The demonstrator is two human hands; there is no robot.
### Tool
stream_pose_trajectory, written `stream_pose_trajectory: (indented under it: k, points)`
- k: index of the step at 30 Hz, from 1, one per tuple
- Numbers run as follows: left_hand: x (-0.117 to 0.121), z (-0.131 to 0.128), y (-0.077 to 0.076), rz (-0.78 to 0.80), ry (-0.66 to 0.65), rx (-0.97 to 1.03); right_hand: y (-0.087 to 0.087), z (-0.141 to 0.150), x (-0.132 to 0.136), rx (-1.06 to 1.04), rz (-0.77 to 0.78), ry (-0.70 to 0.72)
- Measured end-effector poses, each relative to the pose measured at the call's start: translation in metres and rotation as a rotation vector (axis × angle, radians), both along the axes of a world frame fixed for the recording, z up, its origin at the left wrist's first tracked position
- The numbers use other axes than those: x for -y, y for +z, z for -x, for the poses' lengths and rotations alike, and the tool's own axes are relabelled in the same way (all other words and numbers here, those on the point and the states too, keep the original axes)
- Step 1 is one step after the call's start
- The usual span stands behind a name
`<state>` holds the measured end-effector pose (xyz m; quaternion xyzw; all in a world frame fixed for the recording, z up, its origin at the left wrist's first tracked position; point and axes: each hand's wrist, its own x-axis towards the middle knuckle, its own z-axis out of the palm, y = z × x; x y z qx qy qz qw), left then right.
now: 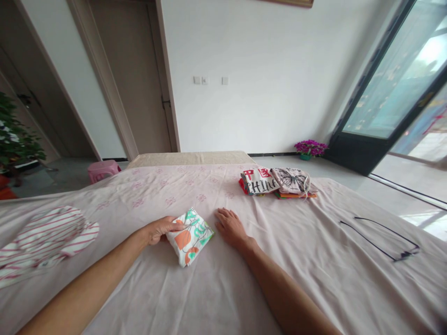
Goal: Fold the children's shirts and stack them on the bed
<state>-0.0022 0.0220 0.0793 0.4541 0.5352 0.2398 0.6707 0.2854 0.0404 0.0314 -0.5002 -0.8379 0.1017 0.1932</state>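
Observation:
My left hand (163, 230) grips the left corner of a folded garment (192, 235), white with orange and green shapes, its thumb on top and the other fingers mostly hidden. The garment is a compact square above or on the pink bedsheet (223, 298); whether it touches the sheet I cannot tell. Just right of it, my right hand (230, 225) lies flat, palm down on the sheet, fingers stretched out and holding nothing. Beyond my right hand are two stacks of folded clothes: one topped by a shirt lettered CHINA (260, 181), the other by a pink butterfly-print garment (291, 180).
A red-and-white striped garment (52, 237) lies loosely bunched at the left. Dark-framed glasses (405, 255) rest on the sheet at the right. Beyond the bed stand a pink stool (103, 171) and a pot of purple flowers (310, 148).

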Motion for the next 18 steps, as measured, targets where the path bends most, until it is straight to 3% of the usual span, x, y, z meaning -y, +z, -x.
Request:
stream_pose_trajectory:
  k: [2,6,9,11,15,18]
  points:
    - [0.003,-0.005,0.001,-0.052,0.100,0.122,0.000,0.000,0.000,-0.003,0.001,0.003]
    - [0.006,-0.018,-0.007,-0.176,0.420,0.340,0.000,0.000,0.000,-0.012,0.007,0.010]
    - [0.012,-0.024,-0.020,-0.180,0.598,0.326,0.000,0.000,-0.001,-0.015,0.004,0.004]
    - [0.020,-0.022,-0.027,-0.155,0.602,0.234,0.000,0.001,-0.001,-0.015,-0.004,-0.012]
    - [0.031,0.000,-0.027,-0.143,0.379,0.021,0.000,0.001,-0.003,0.003,0.002,-0.050]
    - [0.029,0.021,-0.020,-0.368,0.398,-0.387,0.003,0.002,-0.001,0.006,-0.049,-0.076]
